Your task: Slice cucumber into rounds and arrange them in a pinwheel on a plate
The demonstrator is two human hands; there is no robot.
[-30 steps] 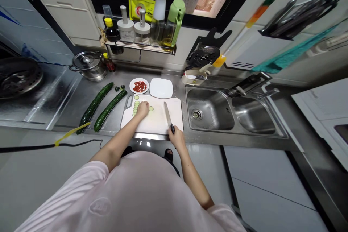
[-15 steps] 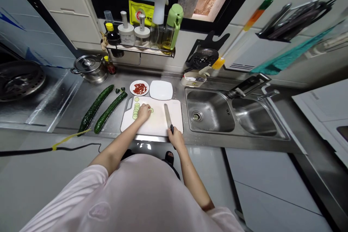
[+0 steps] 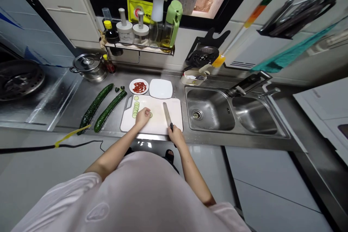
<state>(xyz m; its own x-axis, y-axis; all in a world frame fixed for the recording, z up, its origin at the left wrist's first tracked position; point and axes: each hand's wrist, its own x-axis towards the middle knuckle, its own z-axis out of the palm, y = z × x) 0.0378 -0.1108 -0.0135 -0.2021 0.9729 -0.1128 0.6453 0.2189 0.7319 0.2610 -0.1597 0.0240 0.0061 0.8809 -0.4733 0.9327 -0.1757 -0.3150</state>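
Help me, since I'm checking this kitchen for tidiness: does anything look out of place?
Two small green scraps lie loose on the counter near the cucumbers, off the cutting board. Oddly, a black cord with a yellow strip juts in at left; what holds it isn't visible.

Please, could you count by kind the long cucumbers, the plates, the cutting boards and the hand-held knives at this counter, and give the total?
Long cucumbers: 2
Plates: 2
Cutting board: 1
Hand-held knife: 1
Total: 6

knife handle (image 3: 171, 127): partly hidden by right hand (image 3: 176, 136) | white appliance (image 3: 326, 112): right edge cuts
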